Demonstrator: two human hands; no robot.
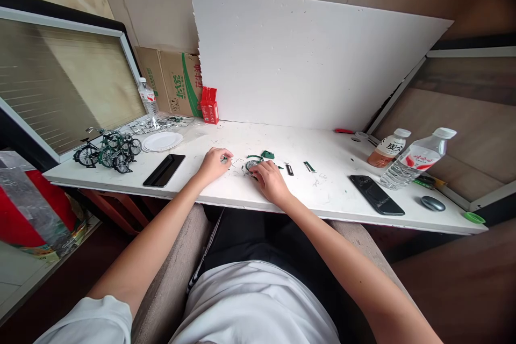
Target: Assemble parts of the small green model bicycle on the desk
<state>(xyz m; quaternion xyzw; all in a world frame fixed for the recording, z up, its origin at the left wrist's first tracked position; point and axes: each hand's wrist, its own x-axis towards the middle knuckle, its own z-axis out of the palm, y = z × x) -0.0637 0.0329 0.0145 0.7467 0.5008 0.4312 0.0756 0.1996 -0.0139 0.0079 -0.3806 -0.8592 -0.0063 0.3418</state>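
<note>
Nearest to the camera is the white shirt (253, 306) of the person, and from it both bare forearms go forward to the white table (322, 193). The left hand (213, 164) lies on the table with the fingers curled in, and the tips are closed on a small silver piece (224, 159). The right hand (270, 180) has its fingers bent down over a small wheel (252, 165). The tips touch the wheel, but I cannot tell if they really grip it or only press on it. The wheel lies flat on the table between the fingertips of both hands, closer to the right ones. Just beyond the right fingers is a green part (267, 155). To the right of these fingers, near them, lie a small dark part (289, 169) and a green strip (309, 166). Further on that side is a black phone (377, 194). To the left of the left fingers lies a second phone (164, 170), behind it a white plate (162, 141), and well apart from the fingers stand green model bicycles (107, 150).
</note>
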